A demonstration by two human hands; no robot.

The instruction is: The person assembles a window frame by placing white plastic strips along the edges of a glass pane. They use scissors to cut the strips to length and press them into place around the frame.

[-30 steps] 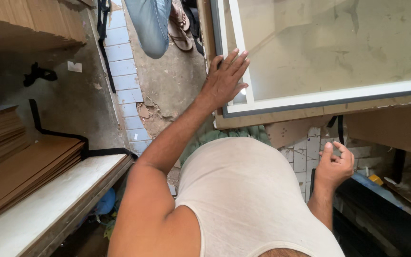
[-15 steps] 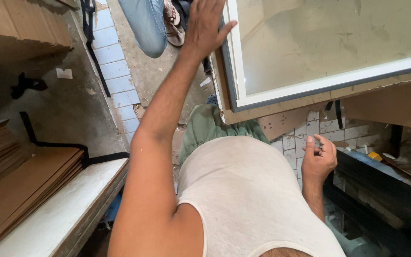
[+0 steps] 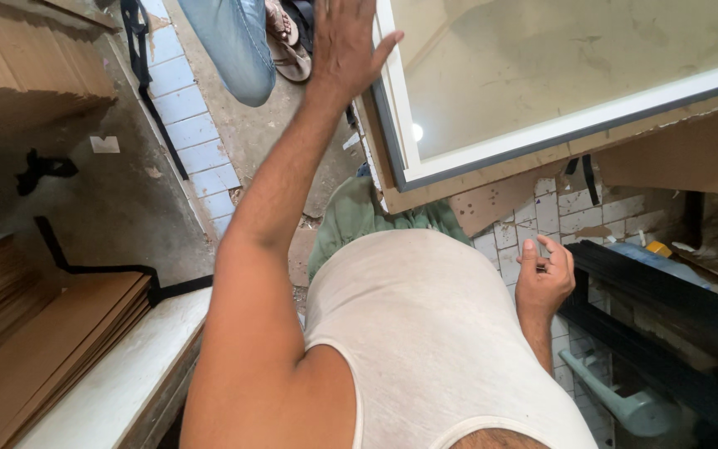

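Observation:
A large glass panel in a white frame [image 3: 542, 137] lies flat ahead of me on brown cardboard [image 3: 683, 158]. My left hand [image 3: 344, 41] is stretched far forward with flat, straight fingers, at the panel's left edge, thumb toward the frame. It holds nothing. My right hand [image 3: 544, 278] hangs low at my right side below the panel's near edge. Its fingers are curled around a small dark object that I cannot make out.
Another person's leg in blue jeans [image 3: 234, 50] and a sandal [image 3: 288, 46] stand beyond my left hand. Stacked brown boards [image 3: 43, 349] and a white board [image 3: 118, 374] lie left. Black rails [image 3: 666, 291] and a pale green pipe [image 3: 617, 399] lie right. A green cloth [image 3: 359, 216] is underfoot.
My left hand has slid from the frame's near-left corner farther away along its left edge. My right hand stays low and curled.

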